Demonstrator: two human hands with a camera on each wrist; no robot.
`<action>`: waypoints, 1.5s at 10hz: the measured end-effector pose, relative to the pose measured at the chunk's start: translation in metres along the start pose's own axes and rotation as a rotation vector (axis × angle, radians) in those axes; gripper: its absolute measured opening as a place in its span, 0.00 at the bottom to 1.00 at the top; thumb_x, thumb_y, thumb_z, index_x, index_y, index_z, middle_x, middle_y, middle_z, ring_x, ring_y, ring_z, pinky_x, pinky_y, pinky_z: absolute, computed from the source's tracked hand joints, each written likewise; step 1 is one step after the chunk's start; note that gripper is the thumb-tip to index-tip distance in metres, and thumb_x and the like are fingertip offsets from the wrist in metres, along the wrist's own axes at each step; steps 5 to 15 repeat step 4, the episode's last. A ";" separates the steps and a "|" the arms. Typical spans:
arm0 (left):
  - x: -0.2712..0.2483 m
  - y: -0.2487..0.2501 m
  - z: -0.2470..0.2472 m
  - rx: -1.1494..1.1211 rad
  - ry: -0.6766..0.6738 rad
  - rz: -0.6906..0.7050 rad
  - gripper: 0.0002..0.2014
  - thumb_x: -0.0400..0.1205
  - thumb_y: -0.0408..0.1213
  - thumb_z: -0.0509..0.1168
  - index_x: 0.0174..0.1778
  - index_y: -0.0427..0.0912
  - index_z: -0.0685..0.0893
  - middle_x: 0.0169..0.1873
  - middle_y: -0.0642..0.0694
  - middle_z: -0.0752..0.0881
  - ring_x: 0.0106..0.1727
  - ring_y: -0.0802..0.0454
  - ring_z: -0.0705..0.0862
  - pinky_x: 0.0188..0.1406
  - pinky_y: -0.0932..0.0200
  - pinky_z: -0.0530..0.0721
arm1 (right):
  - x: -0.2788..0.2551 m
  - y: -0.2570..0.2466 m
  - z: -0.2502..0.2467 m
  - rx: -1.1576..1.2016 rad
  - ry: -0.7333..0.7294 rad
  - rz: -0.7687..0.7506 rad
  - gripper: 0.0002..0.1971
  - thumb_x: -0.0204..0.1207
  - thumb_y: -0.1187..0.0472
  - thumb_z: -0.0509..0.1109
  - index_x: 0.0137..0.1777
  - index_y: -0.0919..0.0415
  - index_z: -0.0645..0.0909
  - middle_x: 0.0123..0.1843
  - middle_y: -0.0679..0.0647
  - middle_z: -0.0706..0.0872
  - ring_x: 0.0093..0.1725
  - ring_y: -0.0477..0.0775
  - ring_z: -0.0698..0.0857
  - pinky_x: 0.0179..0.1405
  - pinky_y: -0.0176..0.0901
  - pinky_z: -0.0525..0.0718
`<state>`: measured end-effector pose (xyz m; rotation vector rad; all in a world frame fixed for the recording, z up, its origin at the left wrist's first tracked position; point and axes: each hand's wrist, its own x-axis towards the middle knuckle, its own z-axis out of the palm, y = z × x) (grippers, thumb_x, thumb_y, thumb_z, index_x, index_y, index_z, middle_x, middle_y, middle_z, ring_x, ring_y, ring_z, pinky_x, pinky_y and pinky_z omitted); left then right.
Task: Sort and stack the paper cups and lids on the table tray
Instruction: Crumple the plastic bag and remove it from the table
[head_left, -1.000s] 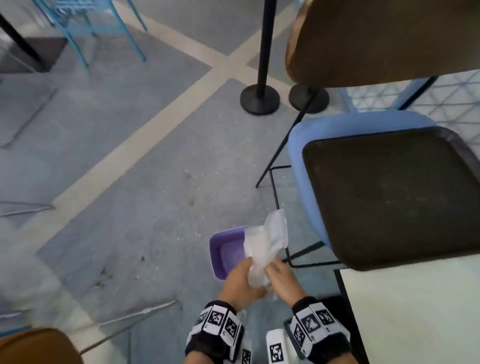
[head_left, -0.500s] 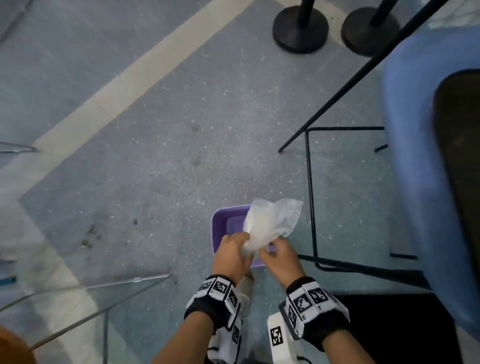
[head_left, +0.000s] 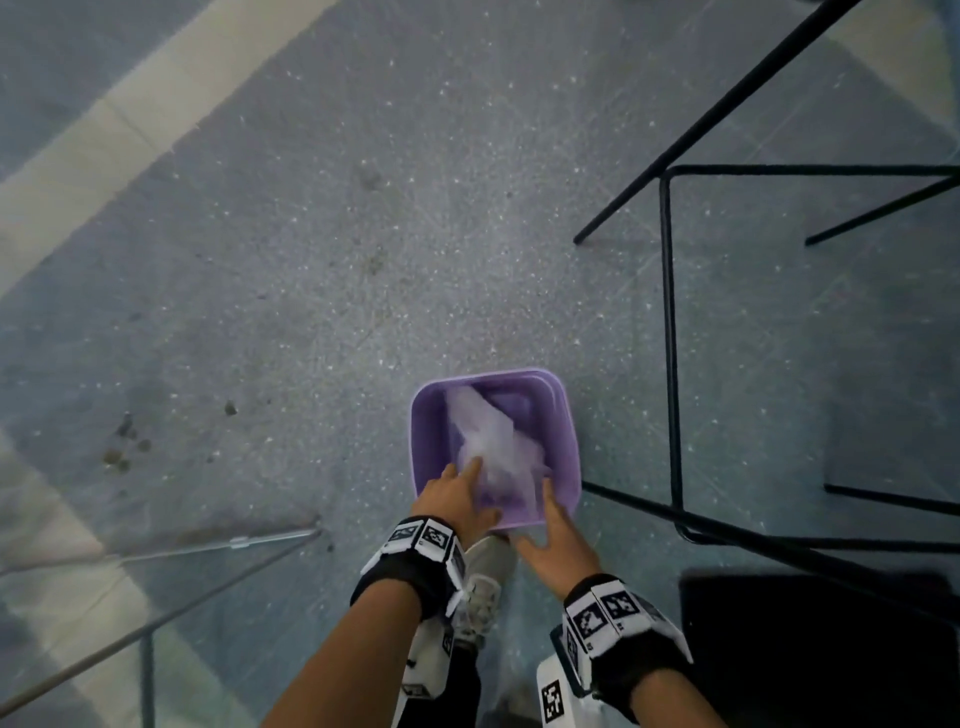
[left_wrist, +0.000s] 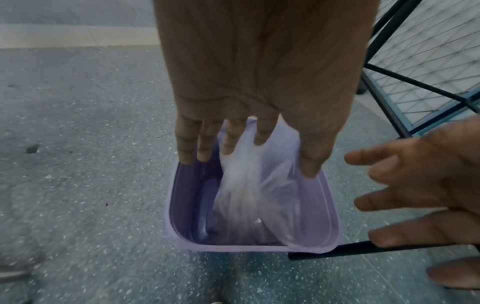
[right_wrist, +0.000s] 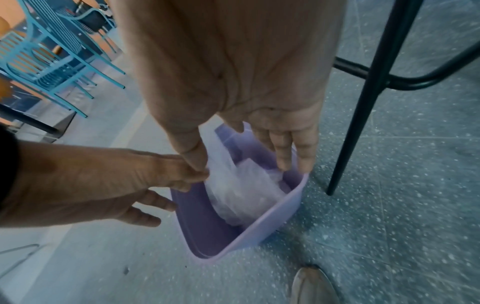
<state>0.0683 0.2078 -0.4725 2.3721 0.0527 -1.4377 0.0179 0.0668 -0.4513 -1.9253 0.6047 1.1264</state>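
Head view, crumpled translucent wrapper, purple bin

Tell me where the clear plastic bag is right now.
In the head view, the clear plastic bag sits inside the purple bin on the floor, just beyond both hands, left of the black chair legs.

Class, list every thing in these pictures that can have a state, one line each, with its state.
Purple bin: upright on the floor, open-topped, no lid.
Clear plastic bag: crumpled, inside the bin, part reaching up towards the rim.
Left hand: fingers straight, over the bin, holds nothing.
Right hand: fingers spread, by the bin's near rim, holds nothing.
Shoe: on the floor, below the bin.
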 end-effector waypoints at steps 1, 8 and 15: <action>0.000 -0.004 0.002 0.047 -0.011 0.007 0.34 0.79 0.44 0.63 0.81 0.50 0.56 0.74 0.38 0.71 0.72 0.40 0.74 0.70 0.51 0.72 | -0.001 0.004 -0.002 -0.121 -0.069 0.072 0.37 0.81 0.55 0.61 0.82 0.48 0.41 0.83 0.59 0.59 0.76 0.60 0.71 0.69 0.44 0.71; -0.054 0.021 -0.009 0.092 0.011 0.027 0.24 0.80 0.39 0.59 0.73 0.48 0.70 0.65 0.39 0.82 0.66 0.39 0.79 0.64 0.49 0.76 | -0.069 -0.017 -0.014 -0.236 -0.101 0.020 0.33 0.82 0.56 0.58 0.82 0.45 0.46 0.68 0.61 0.81 0.66 0.60 0.80 0.60 0.42 0.76; -0.054 0.021 -0.009 0.092 0.011 0.027 0.24 0.80 0.39 0.59 0.73 0.48 0.70 0.65 0.39 0.82 0.66 0.39 0.79 0.64 0.49 0.76 | -0.069 -0.017 -0.014 -0.236 -0.101 0.020 0.33 0.82 0.56 0.58 0.82 0.45 0.46 0.68 0.61 0.81 0.66 0.60 0.80 0.60 0.42 0.76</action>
